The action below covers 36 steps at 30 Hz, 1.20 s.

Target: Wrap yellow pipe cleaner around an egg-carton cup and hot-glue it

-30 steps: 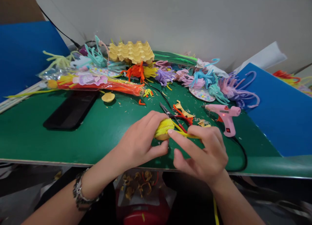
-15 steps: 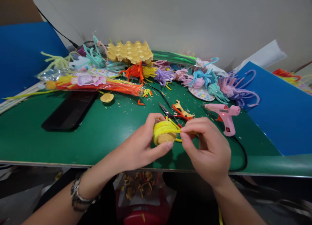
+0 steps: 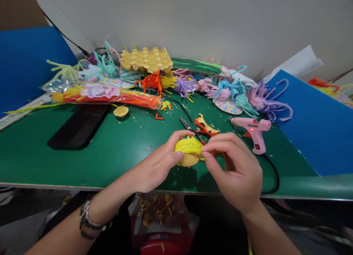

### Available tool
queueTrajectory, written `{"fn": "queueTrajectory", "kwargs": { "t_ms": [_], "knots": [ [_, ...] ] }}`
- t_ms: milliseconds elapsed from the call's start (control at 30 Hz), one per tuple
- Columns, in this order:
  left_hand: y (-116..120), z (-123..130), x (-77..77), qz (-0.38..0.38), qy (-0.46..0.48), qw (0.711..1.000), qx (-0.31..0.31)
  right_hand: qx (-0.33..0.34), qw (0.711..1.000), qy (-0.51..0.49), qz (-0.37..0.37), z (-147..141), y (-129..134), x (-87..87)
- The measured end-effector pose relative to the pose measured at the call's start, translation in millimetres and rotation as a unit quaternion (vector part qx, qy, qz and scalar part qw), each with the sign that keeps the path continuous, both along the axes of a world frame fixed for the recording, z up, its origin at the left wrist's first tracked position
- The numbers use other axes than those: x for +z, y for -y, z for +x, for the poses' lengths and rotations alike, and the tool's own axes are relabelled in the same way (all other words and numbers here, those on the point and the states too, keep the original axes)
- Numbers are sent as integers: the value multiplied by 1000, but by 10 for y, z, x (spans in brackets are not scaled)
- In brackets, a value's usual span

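A small tan cardboard cup (image 3: 190, 159) has yellow pipe cleaner (image 3: 189, 146) wound round its upper part. My left hand (image 3: 158, 163) grips it from the left, thumb on the near side and a finger over the top. At the right side of the cup, my right hand (image 3: 235, 163) pinches the yellow strand between thumb and forefinger. Behind the hands lie red-handled scissors (image 3: 197, 131), with orange pipe cleaner and a torn cardboard scrap (image 3: 206, 124) beside them.
A pink glue gun (image 3: 255, 130) lies at the right, its cord hanging near the table edge. A black phone (image 3: 79, 128), another cardboard cup (image 3: 120, 111) and bagged pipe cleaners (image 3: 116, 96) are at the left. An egg tray (image 3: 147, 59) and colourful bundles line the back.
My left thumb has drawn back to the left onto the yellow winding, and the left forefinger now stretches over the top. More of the cup's bare cardboard shows. My right hand has barely moved.
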<state>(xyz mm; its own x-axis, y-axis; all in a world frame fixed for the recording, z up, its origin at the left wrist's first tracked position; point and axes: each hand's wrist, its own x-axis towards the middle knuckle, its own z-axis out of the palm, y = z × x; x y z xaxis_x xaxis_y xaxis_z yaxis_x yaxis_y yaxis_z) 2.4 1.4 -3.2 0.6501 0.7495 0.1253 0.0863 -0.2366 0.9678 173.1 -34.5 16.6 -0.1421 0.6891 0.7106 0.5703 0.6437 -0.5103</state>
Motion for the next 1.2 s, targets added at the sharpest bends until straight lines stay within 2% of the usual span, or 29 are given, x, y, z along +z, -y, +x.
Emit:
{"fn": "queueTrajectory", "kwargs": {
  "t_ms": [300, 533, 733, 900, 1200],
  "knots": [
    [24, -16, 30, 27, -26, 999, 3, -7, 999, 26, 21, -4, 10, 11],
    [24, -32, -13, 29, -17, 999, -4, -14, 998, 55, 29, 43, 3, 31],
    [-2, -43, -69, -69, 79, 994, -20, 5, 996, 71, 44, 108, -1, 59],
    [-15, -21, -21, -166, 127, 977, -32, -22, 993, 97, 58, 112, 6, 75],
    [-15, 16, 24, -188, 165, 968, -26, -20, 993, 96, 72, 83, -4, 82]
  ]
}}
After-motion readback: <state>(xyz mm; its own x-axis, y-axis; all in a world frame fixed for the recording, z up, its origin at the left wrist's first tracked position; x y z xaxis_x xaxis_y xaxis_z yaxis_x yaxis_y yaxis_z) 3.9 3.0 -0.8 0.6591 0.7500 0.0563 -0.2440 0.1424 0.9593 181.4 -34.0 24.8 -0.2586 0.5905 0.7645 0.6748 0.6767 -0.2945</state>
